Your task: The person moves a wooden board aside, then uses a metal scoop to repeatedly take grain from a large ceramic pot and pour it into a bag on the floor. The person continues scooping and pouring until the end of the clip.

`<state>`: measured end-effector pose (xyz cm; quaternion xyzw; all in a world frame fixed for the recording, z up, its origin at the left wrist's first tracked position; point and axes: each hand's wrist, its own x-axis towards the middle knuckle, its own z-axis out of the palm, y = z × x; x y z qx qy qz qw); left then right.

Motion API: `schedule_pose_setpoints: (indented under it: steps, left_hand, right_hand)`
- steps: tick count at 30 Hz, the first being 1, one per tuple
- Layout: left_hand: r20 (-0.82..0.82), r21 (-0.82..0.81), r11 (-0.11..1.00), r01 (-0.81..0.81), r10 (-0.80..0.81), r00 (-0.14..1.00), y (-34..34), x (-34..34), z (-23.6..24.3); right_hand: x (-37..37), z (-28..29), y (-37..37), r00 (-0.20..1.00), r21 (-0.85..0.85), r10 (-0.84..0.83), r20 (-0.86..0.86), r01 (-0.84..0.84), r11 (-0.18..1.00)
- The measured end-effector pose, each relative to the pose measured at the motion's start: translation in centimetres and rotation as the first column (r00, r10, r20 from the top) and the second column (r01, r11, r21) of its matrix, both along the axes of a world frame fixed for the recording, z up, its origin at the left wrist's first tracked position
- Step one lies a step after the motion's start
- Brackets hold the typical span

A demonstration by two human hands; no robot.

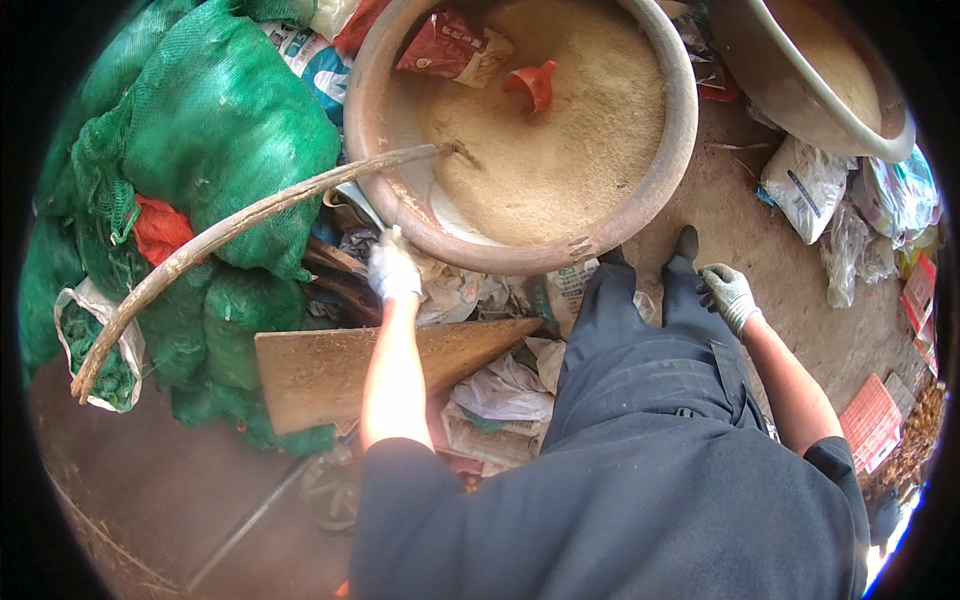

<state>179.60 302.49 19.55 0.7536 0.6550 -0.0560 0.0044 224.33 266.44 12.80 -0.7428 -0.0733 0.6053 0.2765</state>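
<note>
My left hand (393,266), in a pale work glove, is closed beside the near-left rim of a large round tub (682,150). A thin pale strip (362,205) runs up from its fingers; I cannot make out what it is. The tub holds tan meal-like powder (560,165), with a red scoop (533,87) and a red packet (455,48) lying on it. A long curved wooden stick (240,225) crosses the tub's left rim, its tip over the powder. My right hand (730,296), also gloved, hangs by my right leg, fingers loosely bent and apart, holding nothing visible.
Full green mesh sacks (225,130) are piled at the left. A wooden board (330,375) leans over crumpled bags (505,390) below the tub. A second tub (895,145) with powder stands at the far right, near plastic bags (808,188) and a red crate-like piece (870,420).
</note>
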Motion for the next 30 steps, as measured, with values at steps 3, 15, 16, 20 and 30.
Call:
schedule_pose_setpoints:
  steps: [3, 15, 16, 20, 30]
  left_hand:
    - [-0.296, -0.207, 0.978, -0.025, -0.038, 0.955, -4.2, -5.0, -3.1]
    - [0.274, -0.962, 0.273, 0.030, 0.959, 0.068, -18.5, 11.7, 2.2]
    - [0.078, -0.986, 0.103, 0.133, 0.980, -0.184, -18.0, 8.3, -0.9]
    - [0.312, -0.931, 0.307, -0.199, 0.950, 0.003, -12.0, -3.1, -6.7]
    - [-0.308, -0.002, 0.989, 0.146, -0.140, 0.941, -2.5, -4.7, -2.2]
  right_hand:
    - [-1.2, 0.3, 1.4, 0.999, 0.032, 0.013, -0.042, -0.011, 0.999]
    - [-1.7, -0.3, -0.9, 0.999, 0.017, 0.023, -0.045, -0.022, 1.000]
    - [-1.6, -0.2, -0.5, 0.999, 0.018, 0.029, -0.045, -0.028, 0.999]
    - [-1.6, 0.8, 0.8, 0.998, 0.018, 0.036, -0.042, -0.035, 0.999]
    - [-1.7, 0.0, -0.8, 0.998, 0.029, 0.048, -0.031, -0.047, 0.998]
